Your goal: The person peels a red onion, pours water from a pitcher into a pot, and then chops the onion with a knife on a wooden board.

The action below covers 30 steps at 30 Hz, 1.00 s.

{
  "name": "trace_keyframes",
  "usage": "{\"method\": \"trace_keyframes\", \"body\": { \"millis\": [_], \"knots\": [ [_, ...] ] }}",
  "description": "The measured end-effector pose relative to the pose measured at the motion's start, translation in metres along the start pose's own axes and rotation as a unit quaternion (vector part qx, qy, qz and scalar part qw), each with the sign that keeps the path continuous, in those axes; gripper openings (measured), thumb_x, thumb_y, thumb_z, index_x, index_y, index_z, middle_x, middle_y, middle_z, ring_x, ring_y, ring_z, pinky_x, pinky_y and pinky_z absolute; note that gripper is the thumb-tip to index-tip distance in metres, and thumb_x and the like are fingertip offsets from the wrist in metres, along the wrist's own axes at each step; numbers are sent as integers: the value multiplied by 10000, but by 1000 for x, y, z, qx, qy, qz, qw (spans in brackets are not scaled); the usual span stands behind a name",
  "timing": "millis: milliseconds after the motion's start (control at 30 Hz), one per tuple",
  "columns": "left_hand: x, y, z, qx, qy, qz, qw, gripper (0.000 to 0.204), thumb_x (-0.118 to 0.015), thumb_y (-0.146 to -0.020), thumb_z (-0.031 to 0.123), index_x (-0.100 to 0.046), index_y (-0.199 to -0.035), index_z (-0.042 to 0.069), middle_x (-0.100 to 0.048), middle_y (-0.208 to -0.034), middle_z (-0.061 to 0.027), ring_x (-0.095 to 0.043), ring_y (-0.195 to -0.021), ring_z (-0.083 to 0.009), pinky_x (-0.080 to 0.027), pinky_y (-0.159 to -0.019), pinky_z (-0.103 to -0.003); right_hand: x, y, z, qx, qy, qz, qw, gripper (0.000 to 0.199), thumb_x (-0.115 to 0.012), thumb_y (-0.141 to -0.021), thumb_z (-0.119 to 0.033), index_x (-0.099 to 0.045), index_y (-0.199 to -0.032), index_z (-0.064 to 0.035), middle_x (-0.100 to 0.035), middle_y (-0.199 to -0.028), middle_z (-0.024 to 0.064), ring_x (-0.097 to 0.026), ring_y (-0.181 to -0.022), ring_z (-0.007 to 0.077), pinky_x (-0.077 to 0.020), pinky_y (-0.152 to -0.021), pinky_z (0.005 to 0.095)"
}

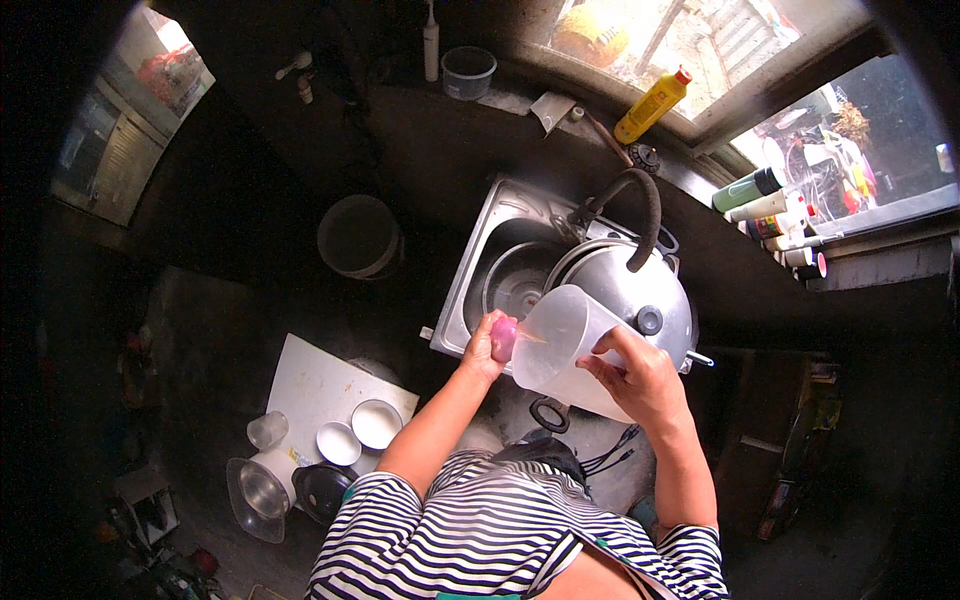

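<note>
My left hand (pixel 488 346) is closed around a small pink rounded thing (pixel 505 339), whose exact kind I cannot make out. It is held beside the open mouth of a translucent white plastic container (pixel 552 350), which is tilted with its mouth toward my left hand. My right hand (pixel 640 378) grips the container's side, thumb and fingers pinched together. Behind the container, a large metal pot lid with a black knob (pixel 640 300) lies over the right side of the steel sink (pixel 468 290). A round metal basin (pixel 510 280) sits in the sink, partly covered by the lid.
A dark flexible faucet (pixel 650 205) arches over the sink. On the sill are a yellow bottle (pixel 652 105), several other bottles and a clear tub (pixel 468 75). A white board (pixel 310 375) at left bears white bowls (pixel 377 423). A bucket (pixel 358 237) stands beyond it.
</note>
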<state>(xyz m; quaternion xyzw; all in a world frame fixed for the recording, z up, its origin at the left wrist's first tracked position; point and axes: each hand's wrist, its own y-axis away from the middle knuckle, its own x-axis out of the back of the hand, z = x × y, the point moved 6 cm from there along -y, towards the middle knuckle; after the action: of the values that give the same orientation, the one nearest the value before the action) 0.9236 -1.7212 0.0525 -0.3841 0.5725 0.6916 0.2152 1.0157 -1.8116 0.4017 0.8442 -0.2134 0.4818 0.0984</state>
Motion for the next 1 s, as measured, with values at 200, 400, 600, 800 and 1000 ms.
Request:
{"method": "trace_keyframes", "body": {
  "millis": [200,400,600,800,1000],
  "knots": [
    [-45,33,6,43,41,-87,994,303,-628,-870,269,-612,-1103,78,-657,-1104,-118,-631,-1010,-277,-507,-931,-452,0,-1,-1,-7,7,-3,1000,267,-749,-801,-260,-556,-857,-84,-641,-710,104,-645,-615,275,-480,-525,371],
    [-51,48,13,90,13,-104,990,230,-684,-816,154,-640,-1029,79,-619,-1228,-137,-606,-1078,-295,-474,-989,-472,2,-2,-3,-19,1,-2,1000,257,-753,-802,-235,-559,-848,-71,-648,-720,99,-651,-608,268,-491,-523,361],
    [-37,39,14,36,-55,-130,989,189,-678,-803,92,-569,-958,95,-644,-1051,-117,-641,-941,-264,-546,-869,-445,2,-3,-6,-15,8,-16,1000,256,-753,-802,-243,-567,-856,-76,-646,-713,98,-650,-599,268,-489,-521,368],
    [-29,24,11,-25,-98,-28,995,186,-589,-869,140,-554,-1039,73,-635,-972,-117,-652,-824,-252,-575,-778,-393,-1,-2,-9,8,4,-32,999,255,-755,-799,-253,-568,-856,-89,-636,-684,98,-647,-593,267,-483,-515,368],
    [-44,16,17,-34,-29,-79,996,345,-437,-892,268,-579,-1111,41,-636,-1122,-193,-637,-967,-336,-513,-897,-502,-2,-4,-14,34,3,-21,999,259,-755,-799,-252,-560,-855,-91,-631,-680,99,-642,-588,266,-479,-510,369]
  ]
}}
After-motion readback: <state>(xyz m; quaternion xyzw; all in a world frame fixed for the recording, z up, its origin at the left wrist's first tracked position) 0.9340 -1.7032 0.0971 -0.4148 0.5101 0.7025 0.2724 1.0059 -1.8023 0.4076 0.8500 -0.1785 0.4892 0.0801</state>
